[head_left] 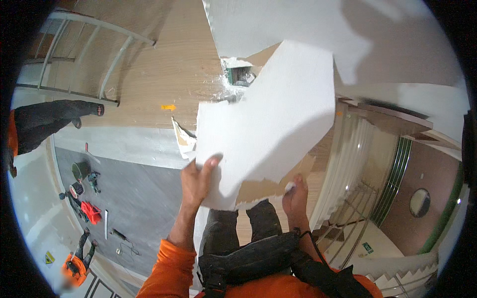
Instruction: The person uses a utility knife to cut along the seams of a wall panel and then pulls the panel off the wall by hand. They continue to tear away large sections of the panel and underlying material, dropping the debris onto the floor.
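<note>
A broken, white-faced piece of plasterboard (268, 114) spreads out in front of me, with brown paper bared along its torn near edge. My left hand (198, 181) grips its left near corner, thumb on top and fingers out of sight underneath. At the brown torn part on the right is my right hand (296, 196), its fingers closed on the edge; a small white bit (289, 187) shows by the thumb, too small to name. Beyond the piece, a ragged hole (240, 74) opens among white crumbs. A torn scrap of board (184, 139) lies left of the piece.
A larger white panel (278, 22) stands at the far side. To the left are a metal ladder (112, 64), a person in dark trousers (49, 119), a bucket (80, 171), and a red bag (91, 212). Another person (74, 268) is farther off. Stair railings (348, 233) run at right.
</note>
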Action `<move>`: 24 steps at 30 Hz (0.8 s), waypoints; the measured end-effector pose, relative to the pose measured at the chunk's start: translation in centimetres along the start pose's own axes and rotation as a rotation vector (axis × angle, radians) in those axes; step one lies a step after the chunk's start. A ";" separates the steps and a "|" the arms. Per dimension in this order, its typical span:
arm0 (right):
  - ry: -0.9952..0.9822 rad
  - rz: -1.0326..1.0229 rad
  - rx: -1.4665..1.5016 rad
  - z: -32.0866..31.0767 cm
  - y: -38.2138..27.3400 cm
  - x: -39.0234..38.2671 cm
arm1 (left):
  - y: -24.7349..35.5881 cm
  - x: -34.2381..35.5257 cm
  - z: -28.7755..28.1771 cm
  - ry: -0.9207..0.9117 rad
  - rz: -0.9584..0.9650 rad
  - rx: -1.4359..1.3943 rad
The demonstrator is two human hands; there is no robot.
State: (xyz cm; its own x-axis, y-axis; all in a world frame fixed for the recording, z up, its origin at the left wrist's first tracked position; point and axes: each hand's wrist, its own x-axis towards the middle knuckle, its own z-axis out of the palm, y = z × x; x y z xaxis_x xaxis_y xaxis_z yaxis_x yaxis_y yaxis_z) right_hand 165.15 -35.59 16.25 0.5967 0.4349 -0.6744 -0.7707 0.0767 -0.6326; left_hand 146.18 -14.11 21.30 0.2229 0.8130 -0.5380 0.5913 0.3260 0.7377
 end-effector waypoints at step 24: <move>-0.719 0.366 -0.845 -18.5 10.2 -7.1 | -45.5 -21.3 -13.1 0.268 -0.477 0.252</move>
State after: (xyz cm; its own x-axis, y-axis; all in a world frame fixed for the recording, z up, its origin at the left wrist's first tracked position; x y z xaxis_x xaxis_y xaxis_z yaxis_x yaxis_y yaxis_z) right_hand 157.19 -54.49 7.55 -0.1029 0.7360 -0.6691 -0.3145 -0.6622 -0.6801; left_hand 104.41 -39.93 4.48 -0.2961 0.7090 -0.6400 0.7506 0.5871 0.3031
